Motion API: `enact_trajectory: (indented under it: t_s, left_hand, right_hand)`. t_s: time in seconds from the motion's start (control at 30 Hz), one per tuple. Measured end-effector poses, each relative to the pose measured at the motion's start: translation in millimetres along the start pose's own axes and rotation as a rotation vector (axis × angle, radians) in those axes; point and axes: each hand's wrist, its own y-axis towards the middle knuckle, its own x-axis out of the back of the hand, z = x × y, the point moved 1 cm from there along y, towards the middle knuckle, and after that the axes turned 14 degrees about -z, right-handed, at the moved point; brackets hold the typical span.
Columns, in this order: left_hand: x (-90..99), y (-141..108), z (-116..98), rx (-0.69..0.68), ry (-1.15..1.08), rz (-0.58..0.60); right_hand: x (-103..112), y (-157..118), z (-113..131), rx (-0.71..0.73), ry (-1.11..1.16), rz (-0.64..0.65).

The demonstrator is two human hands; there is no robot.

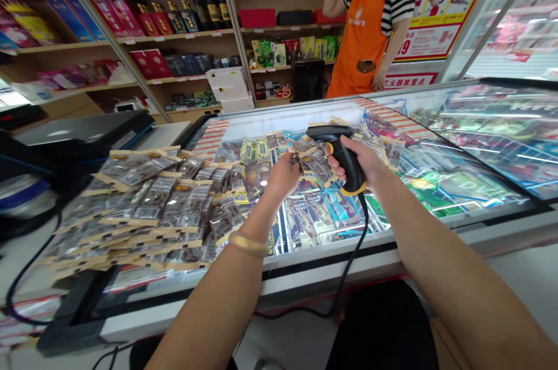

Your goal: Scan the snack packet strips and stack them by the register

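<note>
My right hand (364, 163) is wrapped round the grip of a black and yellow barcode scanner (344, 152), whose head points left. A cord runs down from its base. My left hand (284, 175), with a gold bangle (248, 244) on the wrist, pinches the edge of a small clear packet (311, 162) with dark contents, just left of the scanner. On the left, a big heap of similar packets (152, 201) with tan edges lies on the glass top. Several more lie behind my hands. My left fingertips are partly hidden.
Under the glass of the chest freezer (322, 268) are coloured packs of frozen goods (305, 219). A person in an orange apron (360, 32) stands behind it. Shelves (174, 38) of boxes and bottles line the back. Dark equipment (87, 131) stands at the left.
</note>
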Motion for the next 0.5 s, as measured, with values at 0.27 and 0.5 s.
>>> enact_trajectory:
  t_s: [0.27,0.5]
  left_hand:
    - [44.3,7,2,0.094,0.081,-0.251]
    - [42.9,18,15,0.094,-0.291,-0.512]
  right_hand:
    - [2,1,-3,-0.006,0.015,0.012]
    - [-5,-6,-6,-0.041,-0.074,0.138]
